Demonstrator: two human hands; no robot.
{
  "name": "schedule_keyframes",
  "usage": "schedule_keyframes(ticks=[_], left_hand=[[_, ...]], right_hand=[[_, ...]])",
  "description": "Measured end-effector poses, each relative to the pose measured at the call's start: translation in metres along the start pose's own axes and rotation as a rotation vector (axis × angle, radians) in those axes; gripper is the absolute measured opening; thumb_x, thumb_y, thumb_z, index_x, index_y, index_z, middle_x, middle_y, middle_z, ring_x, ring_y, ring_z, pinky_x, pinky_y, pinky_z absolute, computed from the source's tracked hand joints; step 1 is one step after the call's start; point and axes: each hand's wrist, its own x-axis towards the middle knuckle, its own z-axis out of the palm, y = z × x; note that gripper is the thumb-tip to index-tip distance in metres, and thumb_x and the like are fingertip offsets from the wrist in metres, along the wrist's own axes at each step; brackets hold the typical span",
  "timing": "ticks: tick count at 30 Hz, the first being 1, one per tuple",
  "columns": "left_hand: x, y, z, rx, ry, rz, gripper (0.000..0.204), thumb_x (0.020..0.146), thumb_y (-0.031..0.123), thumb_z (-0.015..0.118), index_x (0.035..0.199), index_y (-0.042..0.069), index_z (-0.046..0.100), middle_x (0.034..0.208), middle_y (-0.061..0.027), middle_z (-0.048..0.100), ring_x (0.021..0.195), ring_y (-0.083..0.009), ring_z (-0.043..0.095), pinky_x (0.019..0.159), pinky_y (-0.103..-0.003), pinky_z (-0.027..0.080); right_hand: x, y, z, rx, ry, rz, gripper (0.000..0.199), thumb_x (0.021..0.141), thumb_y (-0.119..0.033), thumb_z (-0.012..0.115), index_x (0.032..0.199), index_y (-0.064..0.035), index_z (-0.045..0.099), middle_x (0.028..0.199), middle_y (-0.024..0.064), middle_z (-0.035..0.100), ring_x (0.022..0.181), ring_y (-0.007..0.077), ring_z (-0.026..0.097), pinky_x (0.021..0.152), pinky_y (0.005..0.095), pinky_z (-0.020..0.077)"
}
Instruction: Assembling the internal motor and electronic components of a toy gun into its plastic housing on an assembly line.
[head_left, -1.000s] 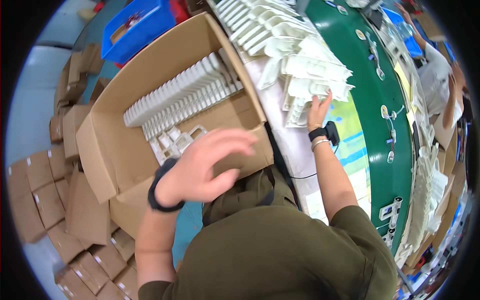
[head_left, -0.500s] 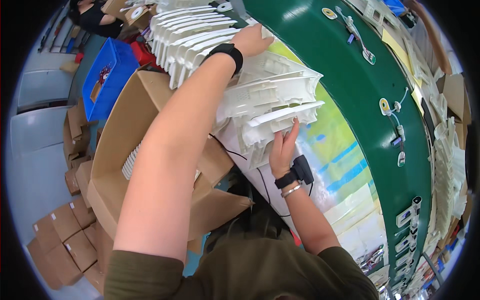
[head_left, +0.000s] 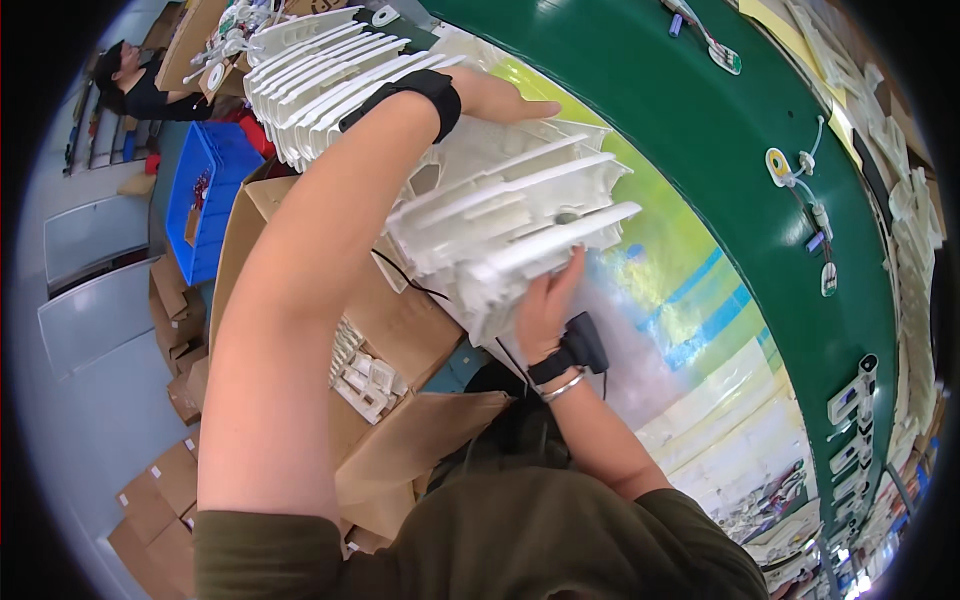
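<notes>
Several white plastic shells (head_left: 500, 200) stand in a loose row on the table, leaning on one another, with ribs and openings inside. My left hand (head_left: 500, 98) reaches across to their far side. Its fingers lie straight and close together against the far shells, and the wrist wears a black band. At the near end, my right hand (head_left: 545, 308) grips the edge of the nearest shell from below. Its fingertips are partly hidden by the shell. A black device is strapped on the right wrist, above a metal bracelet.
More shells (head_left: 310, 80) are stacked beyond my left forearm. An open cardboard box (head_left: 420, 310) holding white parts stands left of the table, with a blue bin (head_left: 205, 185) behind it. Wired parts lie on a green belt (head_left: 690, 150) at right. Another person (head_left: 150, 85) is at far left.
My view has turned slightly. The near shells now sit closer together, and my right hand has shifted left with them. My left hand's fingers have straightened at the far side.
</notes>
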Motion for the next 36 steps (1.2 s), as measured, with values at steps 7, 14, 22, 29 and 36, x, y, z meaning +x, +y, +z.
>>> schedule_keyframes(ticks=[7,14,22,29,36], left_hand=[[-0.079,0.0,0.009,-0.652,-0.146,0.143,0.083,0.082,0.068,0.036,0.123,-0.003,0.047,0.121,-0.0139,0.052,0.097,-0.024,0.052,0.079,-0.031,0.042],[-0.153,0.006,0.103,-0.413,0.622,0.233,0.055,0.084,0.04,0.055,0.114,-0.005,0.05,0.114,-0.0216,0.053,0.104,-0.0365,0.049,0.091,-0.04,0.038],[-0.173,-0.037,0.108,-0.452,1.178,0.058,0.04,0.083,0.02,0.059,0.112,-0.005,0.049,0.114,-0.0229,0.051,0.105,-0.0381,0.048,0.091,-0.04,0.039],[-0.235,-0.029,0.139,-0.632,1.062,-0.041,0.042,0.08,0.018,0.063,0.113,-0.005,0.049,0.118,-0.0209,0.05,0.109,-0.0342,0.049,0.092,-0.037,0.039],[-0.38,-0.018,0.157,-1.019,1.071,-0.01,0.045,0.075,0.009,0.057,0.116,-0.008,0.049,0.115,-0.0194,0.053,0.109,-0.0257,0.051,0.094,-0.037,0.039]], right_hand=[[0.01,0.023,-0.046,0.007,0.063,-0.15,0.057,0.091,-0.019,0.043,0.136,0.0033,0.016,0.135,0.0161,0.031,0.122,0.0252,0.034,0.102,0.0347,0.026],[0.007,0.066,-0.034,0.022,-0.144,-0.061,0.055,0.093,-0.027,0.041,0.136,0.0026,0.022,0.134,0.0147,0.034,0.122,0.0239,0.035,0.105,0.0332,0.0233],[0.068,0.014,0.059,0.256,-0.071,-0.004,0.057,0.089,-0.008,0.039,0.139,0.0025,0.013,0.143,0.0182,0.022,0.132,0.0258,0.021,0.108,0.0314,0.0157],[0.068,0.015,0.032,0.202,-0.298,0.081,0.064,0.091,-0.021,0.043,0.143,-0.0094,0.008,0.136,0.0117,0.035,0.118,0.0206,0.039,0.1,0.0323,0.0299],[0.034,-0.025,0.007,-0.051,-0.219,0.283,0.06,0.086,-0.018,0.055,0.135,-0.0011,0.026,0.114,0.0117,0.052,0.095,0.0151,0.05,0.082,0.0265,0.0385]])
